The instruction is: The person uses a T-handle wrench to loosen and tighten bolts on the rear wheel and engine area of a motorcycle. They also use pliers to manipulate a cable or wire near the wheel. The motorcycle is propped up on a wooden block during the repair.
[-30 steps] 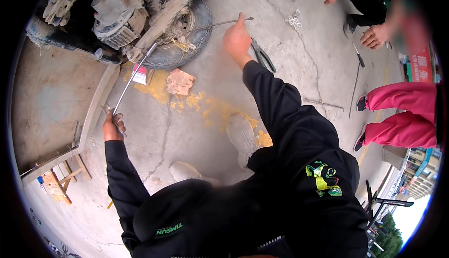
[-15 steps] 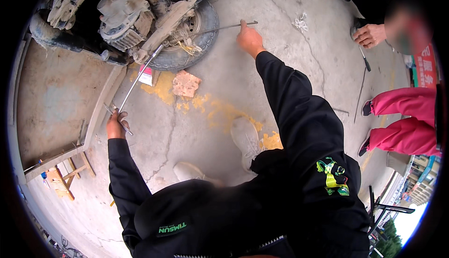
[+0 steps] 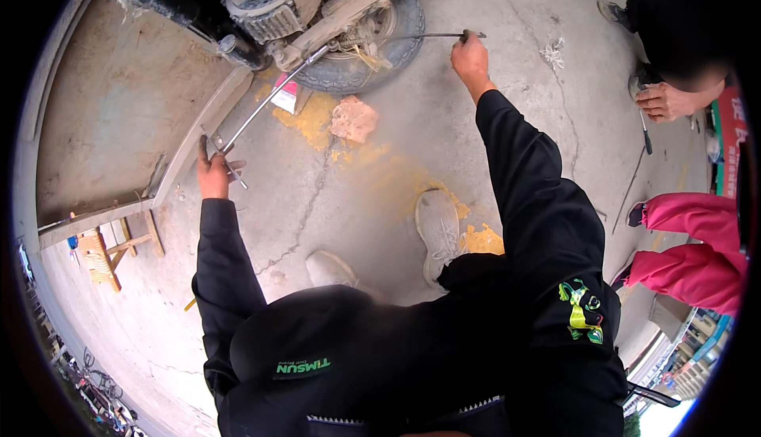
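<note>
My left hand [image 3: 214, 174] is at the crossbar of a long silver T-handle wrench [image 3: 269, 103], its fingers partly curled around the handle. The wrench slants up to the right, its far end against the dirty lower frame beside a wheel [image 3: 408, 21]. My right hand [image 3: 469, 61] is closed around the outer end of a thin dark rod [image 3: 428, 36]. That rod runs left to the wheel's hub area, where its inner end is hidden. Above the wrench sits a mud-caked engine [image 3: 273, 13] of the vehicle.
A broken brick [image 3: 353, 118] and a small pink-and-white box [image 3: 284, 95] lie by the tyre. A metal-framed panel [image 3: 119, 112] stands left, near a wooden stool [image 3: 103, 259]. At right are a co-worker's hand [image 3: 666, 103], a screwdriver [image 3: 647, 137] and another person's pink trousers [image 3: 690, 223].
The view has shifted, so the vehicle and brick appear farther right. My left fingers have loosened and shifted on the crossbar. My right hand still grips the rod.
</note>
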### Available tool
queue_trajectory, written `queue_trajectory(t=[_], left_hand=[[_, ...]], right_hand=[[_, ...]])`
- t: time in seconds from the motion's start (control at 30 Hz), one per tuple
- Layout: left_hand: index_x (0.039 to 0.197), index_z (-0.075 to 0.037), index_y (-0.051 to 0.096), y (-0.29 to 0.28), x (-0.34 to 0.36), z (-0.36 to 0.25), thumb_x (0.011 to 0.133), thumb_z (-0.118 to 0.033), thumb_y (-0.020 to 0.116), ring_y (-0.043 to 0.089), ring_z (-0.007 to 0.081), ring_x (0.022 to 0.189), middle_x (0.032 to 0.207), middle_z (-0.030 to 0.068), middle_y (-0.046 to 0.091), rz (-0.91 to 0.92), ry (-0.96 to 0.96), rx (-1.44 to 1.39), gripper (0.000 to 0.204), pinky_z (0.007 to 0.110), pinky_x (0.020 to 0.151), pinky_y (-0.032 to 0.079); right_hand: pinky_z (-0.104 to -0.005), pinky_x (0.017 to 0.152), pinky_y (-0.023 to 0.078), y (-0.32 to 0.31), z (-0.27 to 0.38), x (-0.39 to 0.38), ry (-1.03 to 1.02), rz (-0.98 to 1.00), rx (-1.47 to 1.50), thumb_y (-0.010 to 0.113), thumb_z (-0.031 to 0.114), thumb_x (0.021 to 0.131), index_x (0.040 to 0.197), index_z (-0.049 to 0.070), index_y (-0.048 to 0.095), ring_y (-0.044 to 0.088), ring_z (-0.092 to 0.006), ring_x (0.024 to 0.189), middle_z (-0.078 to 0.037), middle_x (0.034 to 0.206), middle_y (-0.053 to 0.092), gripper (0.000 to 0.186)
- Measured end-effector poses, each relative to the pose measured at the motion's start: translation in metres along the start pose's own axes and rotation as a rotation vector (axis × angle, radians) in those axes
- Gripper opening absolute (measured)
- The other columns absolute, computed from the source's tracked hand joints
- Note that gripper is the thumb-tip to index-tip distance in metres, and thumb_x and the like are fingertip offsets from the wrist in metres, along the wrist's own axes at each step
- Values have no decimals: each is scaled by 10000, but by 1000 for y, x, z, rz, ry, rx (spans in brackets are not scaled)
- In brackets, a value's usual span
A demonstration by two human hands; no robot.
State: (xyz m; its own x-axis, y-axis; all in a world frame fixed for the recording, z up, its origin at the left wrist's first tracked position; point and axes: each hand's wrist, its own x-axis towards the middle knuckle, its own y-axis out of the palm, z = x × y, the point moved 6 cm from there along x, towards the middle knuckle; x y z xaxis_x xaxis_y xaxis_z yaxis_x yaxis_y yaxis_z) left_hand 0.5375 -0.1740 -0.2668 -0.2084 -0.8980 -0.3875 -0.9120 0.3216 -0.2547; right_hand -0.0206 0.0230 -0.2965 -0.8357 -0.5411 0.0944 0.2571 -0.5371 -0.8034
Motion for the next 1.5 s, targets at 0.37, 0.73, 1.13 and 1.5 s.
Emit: queue_trajectory(t=[0.37, 0.73, 1.13, 1.5], left_hand=[[1479, -100, 320, -3, -12, 0, 948, -104, 558, 481, 262, 1288, 1413, 151, 464, 60, 506, 475, 582, 363, 997, 466], [1175, -77, 653, -33, 18, -15, 982, -330, 547, 649, 222, 994, 1057, 116, 691, -108, 474, 544, 335, 328, 872, 487], [1203, -44, 577, -16, 29, -30, 970, -386, 554, 601, 123, 527, 751, 65, 669, 41, -59, -66, 414, 235, 475, 461], [1542, -113, 36, -1, -44, -12, 957, -65, 365, 619, 253, 1053, 1361, 190, 501, 36, 246, 8, 673, 335, 768, 535]], right_hand=[[-321, 507, 507, 59, -4, 26, 807, 276, 1138, 418, 190, 1015, 1077, -31, 498, 682, -257, 742, -169, 925, 660, 243], [-355, 675, 595, 67, 28, 53, 715, 196, 1060, 399, 75, 991, 1086, -93, 486, 661, -283, 841, -208, 995, 633, 212], [-372, 614, 620, 76, 18, 64, 710, 194, 1164, 431, 63, 974, 1032, -70, 506, 665, -260, 752, -187, 941, 621, 164], [-322, 744, 568, 75, 45, 54, 577, 272, 765, 557, 116, 941, 1016, 6, 573, 618, -191, 797, -81, 928, 607, 134]])
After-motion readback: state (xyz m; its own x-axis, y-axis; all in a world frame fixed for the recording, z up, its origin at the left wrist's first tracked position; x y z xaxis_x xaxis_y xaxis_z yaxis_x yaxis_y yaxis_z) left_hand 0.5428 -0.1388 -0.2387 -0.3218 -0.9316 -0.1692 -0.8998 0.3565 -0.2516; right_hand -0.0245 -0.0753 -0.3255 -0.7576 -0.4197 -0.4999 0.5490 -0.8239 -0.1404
